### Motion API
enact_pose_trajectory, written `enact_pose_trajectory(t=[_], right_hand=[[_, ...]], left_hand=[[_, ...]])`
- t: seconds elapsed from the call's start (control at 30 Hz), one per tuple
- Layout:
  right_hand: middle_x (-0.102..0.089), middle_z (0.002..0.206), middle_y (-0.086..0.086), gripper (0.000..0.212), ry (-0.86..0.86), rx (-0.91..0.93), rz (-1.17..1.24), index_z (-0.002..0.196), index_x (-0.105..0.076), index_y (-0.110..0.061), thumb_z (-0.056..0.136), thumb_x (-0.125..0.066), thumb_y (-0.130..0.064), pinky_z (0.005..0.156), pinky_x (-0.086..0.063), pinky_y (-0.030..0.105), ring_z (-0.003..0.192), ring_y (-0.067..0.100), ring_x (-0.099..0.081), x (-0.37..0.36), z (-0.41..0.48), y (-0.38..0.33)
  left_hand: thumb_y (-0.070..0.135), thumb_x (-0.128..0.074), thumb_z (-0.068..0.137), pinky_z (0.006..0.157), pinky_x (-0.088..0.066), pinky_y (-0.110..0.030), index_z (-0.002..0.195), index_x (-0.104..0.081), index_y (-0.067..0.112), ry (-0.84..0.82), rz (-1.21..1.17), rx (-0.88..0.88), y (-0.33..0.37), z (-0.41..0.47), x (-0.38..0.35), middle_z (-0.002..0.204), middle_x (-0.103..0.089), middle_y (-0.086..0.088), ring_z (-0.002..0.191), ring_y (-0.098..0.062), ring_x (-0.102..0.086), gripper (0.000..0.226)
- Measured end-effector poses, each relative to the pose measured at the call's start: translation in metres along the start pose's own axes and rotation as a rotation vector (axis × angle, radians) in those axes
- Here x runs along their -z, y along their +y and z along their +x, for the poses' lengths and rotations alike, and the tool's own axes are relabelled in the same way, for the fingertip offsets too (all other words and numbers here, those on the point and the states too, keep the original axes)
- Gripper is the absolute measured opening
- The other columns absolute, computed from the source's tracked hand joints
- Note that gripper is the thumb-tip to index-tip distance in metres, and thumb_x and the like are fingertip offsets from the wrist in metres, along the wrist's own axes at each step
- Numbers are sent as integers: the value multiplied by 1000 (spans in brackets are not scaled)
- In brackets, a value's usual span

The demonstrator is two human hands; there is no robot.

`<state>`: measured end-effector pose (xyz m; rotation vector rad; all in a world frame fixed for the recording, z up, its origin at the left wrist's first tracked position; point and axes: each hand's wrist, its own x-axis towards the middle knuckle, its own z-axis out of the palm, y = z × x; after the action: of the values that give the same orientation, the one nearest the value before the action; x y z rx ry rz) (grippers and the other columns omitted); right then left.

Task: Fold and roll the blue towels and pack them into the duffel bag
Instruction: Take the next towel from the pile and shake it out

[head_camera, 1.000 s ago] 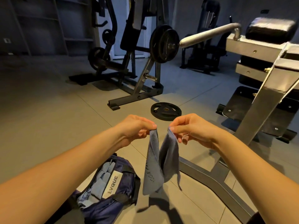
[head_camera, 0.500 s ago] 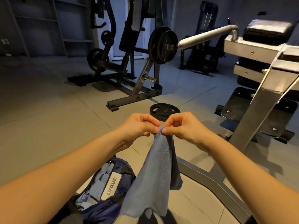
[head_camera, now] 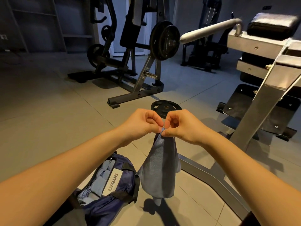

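Observation:
A blue towel (head_camera: pixel 160 167) hangs folded in half in the air in front of me. My left hand (head_camera: pixel 141 123) and my right hand (head_camera: pixel 180 126) are pressed together at its top, each pinching the upper corners between thumb and finger. Below and to the left, a navy duffel bag (head_camera: pixel 120 188) with a white LVQUE label lies open on the floor. Several rolled blue towels (head_camera: pixel 101 176) show inside its opening.
A grey machine base bar (head_camera: pixel 210 176) runs across the floor just right of the towel. A black weight plate (head_camera: pixel 166 107) lies on the tiles beyond my hands. A plate-loaded machine (head_camera: pixel 138 62) stands behind it, and a padded bench frame (head_camera: pixel 268 75) is at right.
My hands, which held the towel's two top corners apart, have come together, so the towel hangs doubled over. Since half a second ago it has settled and hangs straighter.

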<state>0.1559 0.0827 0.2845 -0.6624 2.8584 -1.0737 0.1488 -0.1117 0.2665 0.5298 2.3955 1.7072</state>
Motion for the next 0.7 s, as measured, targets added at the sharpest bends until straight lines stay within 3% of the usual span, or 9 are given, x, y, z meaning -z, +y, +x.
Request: enact_pose_trajectory(t=[0.17, 0.33, 0.5, 0.6, 0.7], right_hand=[[-71, 80, -1, 14, -21, -13, -38, 92, -72, -17, 85, -79, -28, 67, -55, 23, 74, 11, -67, -2, 2, 4], [-66, 77, -1, 17, -69, -55, -27, 86, -69, -10, 88, -75, -26, 55, -46, 15, 62, 0, -59, 2, -2, 4], [-70, 91, 15, 21, -87, -95, 209, 94, -66, 0, 90, -73, -19, 56, -49, 26, 68, 14, -62, 18, -7, 15], [-68, 88, 21, 19, -127, -114, 338, 94, -64, 2, 89, -71, -15, 62, -52, 31, 72, 23, -62, 29, -10, 17], [-70, 85, 15, 16, -193, -112, 401, 91, -66, -4, 84, -72, -18, 66, -56, 29, 72, 22, -65, 36, -11, 19]], left_hand=[[2, -76, 86, 82, -60, -30, 95, -72, 8, 12, 122, -69, 1, -1, -1, 85, -77, -10, 84, -20, -75, 12], [7, -78, 84, 72, -59, -34, 95, -70, 13, 90, 226, -98, -1, 0, -8, 77, -75, -7, 72, -14, -73, 15], [15, -79, 85, 82, -61, -46, 91, -75, 11, -12, 229, -98, -14, -4, -14, 86, -75, -7, 83, -25, -71, 8], [9, -74, 86, 86, -60, -45, 87, -75, 11, -26, 187, -44, -22, -4, -15, 88, -74, -8, 84, -20, -70, 2], [1, -67, 86, 86, -55, -40, 79, -71, 13, -33, 42, 29, -28, -3, -15, 78, -70, -5, 80, -18, -64, 14]])
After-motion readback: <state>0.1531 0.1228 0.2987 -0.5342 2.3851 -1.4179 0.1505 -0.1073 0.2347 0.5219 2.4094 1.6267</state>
